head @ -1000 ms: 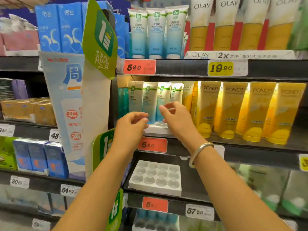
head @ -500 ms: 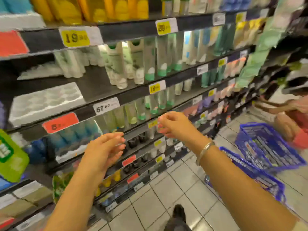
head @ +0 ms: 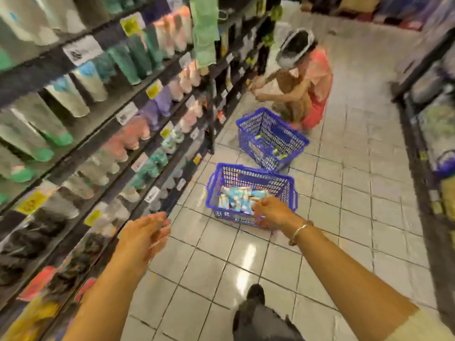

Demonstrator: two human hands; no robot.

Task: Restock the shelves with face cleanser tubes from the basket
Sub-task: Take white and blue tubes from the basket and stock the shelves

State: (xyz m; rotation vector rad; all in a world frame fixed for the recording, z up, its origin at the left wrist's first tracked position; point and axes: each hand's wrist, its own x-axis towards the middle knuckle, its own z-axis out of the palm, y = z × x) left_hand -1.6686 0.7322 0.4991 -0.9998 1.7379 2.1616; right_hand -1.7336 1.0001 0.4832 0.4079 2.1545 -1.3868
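A blue plastic basket (head: 248, 172) stands on the tiled floor beside the shelves, with several light-blue and white cleanser tubes (head: 236, 196) lying in it. My right hand (head: 273, 209), a bangle on its wrist, hangs over the basket's near right rim with fingers loosely bent and nothing in it. My left hand (head: 145, 230) is held out in the air near the lower shelves, fingers relaxed, also holding nothing. The frame is motion-blurred.
Dark shelves (head: 103, 134) full of tubes run along the left. A second blue basket (head: 270, 137) sits further down the aisle, next to a crouching person (head: 302, 82). Another shelf unit (head: 428, 119) lines the right. My foot (head: 256, 294) shows at the bottom.
My view has swung from the shelf front down and right to the aisle floor. Both hands left the shelved tubes, and the right hand now reaches over the near basket.
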